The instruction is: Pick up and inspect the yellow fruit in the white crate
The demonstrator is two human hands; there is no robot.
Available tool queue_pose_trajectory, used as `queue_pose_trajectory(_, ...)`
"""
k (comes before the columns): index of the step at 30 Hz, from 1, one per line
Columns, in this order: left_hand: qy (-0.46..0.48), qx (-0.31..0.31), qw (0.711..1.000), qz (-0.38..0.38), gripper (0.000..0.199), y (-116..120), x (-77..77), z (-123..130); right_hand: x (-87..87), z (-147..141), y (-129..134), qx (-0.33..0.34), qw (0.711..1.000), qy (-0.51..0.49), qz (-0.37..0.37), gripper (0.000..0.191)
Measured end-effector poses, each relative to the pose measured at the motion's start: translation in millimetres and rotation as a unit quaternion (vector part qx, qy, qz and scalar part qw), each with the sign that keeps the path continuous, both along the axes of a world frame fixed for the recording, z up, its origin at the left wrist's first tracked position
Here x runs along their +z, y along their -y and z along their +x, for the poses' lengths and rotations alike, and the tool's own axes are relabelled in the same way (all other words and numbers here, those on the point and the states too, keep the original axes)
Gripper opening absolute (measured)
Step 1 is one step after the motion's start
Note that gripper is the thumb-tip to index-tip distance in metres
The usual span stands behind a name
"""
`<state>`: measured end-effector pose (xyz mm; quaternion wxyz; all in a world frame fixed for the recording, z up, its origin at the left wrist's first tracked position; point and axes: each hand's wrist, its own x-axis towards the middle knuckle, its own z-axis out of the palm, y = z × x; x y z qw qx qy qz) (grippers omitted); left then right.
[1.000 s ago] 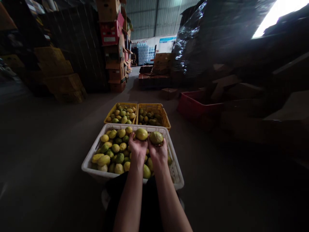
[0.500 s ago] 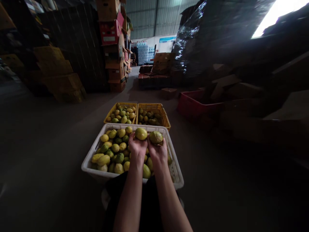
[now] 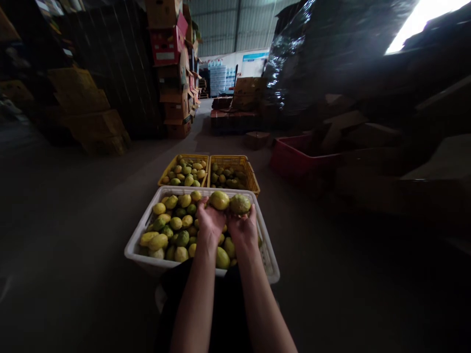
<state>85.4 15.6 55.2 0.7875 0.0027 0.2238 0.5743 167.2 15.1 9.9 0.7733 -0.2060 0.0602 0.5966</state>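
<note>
My left hand (image 3: 211, 219), palm up, cradles an oval yellow-green fruit (image 3: 219, 200) on its fingers. Beside it, my right hand (image 3: 244, 226) is also turned up and supports a second, greener and rougher-skinned fruit (image 3: 240, 204). The two fruits are side by side, nearly touching. Both hands are above a white plastic crate (image 3: 142, 227) that holds many similar yellow and green fruits (image 3: 175, 223). My forearms hide part of the fruit in the crate. The exact kind of fruit is hard to tell in this dim light.
Behind the white crate stand two yellow crates, the left one (image 3: 161, 182) and the right one (image 3: 253, 179), both with fruit inside. A red bin (image 3: 290, 159) is to the right. Stacked cartons (image 3: 165, 78) rise at back left; flattened cardboard (image 3: 248, 93) lies on a pallet.
Both fruits have shifted slightly up and to the right on my fingers, and the right one appears turned. My hands have moved a little. The crates stay in place.
</note>
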Motion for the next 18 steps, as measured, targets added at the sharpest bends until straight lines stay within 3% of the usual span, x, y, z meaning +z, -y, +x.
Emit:
queue_pose_trajectory(6, -0.019, 0.021, 0.999, -0.015, 0.027, 1.5, 5.5, -0.4, 4.9, -1.4, 2.8, 0.029, 0.999, 0.009, 0.031, 0.024)
queue_pose_trajectory(10, -0.047, 0.07, 0.996, 0.022, 0.027, 1.4, 9.8, 0.9, 15.2, -3.2, 12.4, 0.043, 0.996, 0.008, 0.081, 0.021)
queue_pose_trajectory(15, -0.08, 0.104, 0.991, 0.035, 0.025, 2.6, 10.3, 1.8, 32.5, -6.4, 26.1, 0.033, 0.996, 0.001, 0.08, 0.022)
queue_pose_trajectory(18, -0.099, 0.103, 0.988, 0.052, 0.023, 3.4, 8.2, 1.1, 33.9, -6.1, 27.7, 0.035, 0.996, -0.002, 0.079, 0.025)
